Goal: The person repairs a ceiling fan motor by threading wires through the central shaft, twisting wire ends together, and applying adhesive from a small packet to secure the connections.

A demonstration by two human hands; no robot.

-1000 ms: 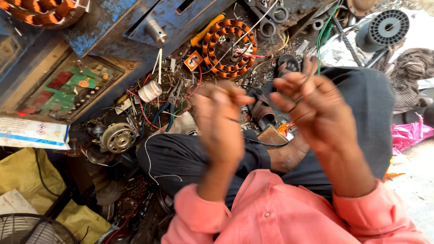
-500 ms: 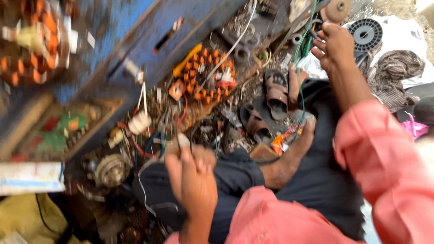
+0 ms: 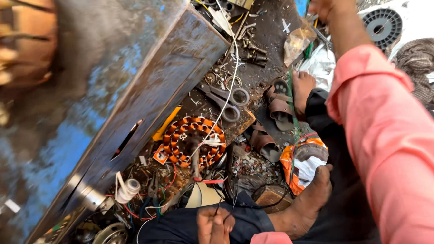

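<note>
the left hand [image 3: 214, 229], near and low, has its grip pinched together on a thin dark wire [image 3: 234, 201] that rises toward the round stator [image 3: 194, 141] — copper-orange coils in a ring. the right hand [image 3: 329, 6] is stretched far up; whether its grip is apart or together cannot be told. steel scissors [image 3: 227, 99] and brown sandals [image 3: 276, 107] lie beyond — beside a rusty blue metal box [image 3: 145, 99].

Two hands are showing: the left hand [image 3: 214, 228] low in the view and the right hand [image 3: 328, 5] at the top edge. One copper-wound stator [image 3: 194, 142] is lying among the clutter, with one pair of scissors [image 3: 226, 100], one black spool [image 3: 383, 27], one white thread roll [image 3: 127, 189] and two bare feet [image 3: 305, 205].
</note>
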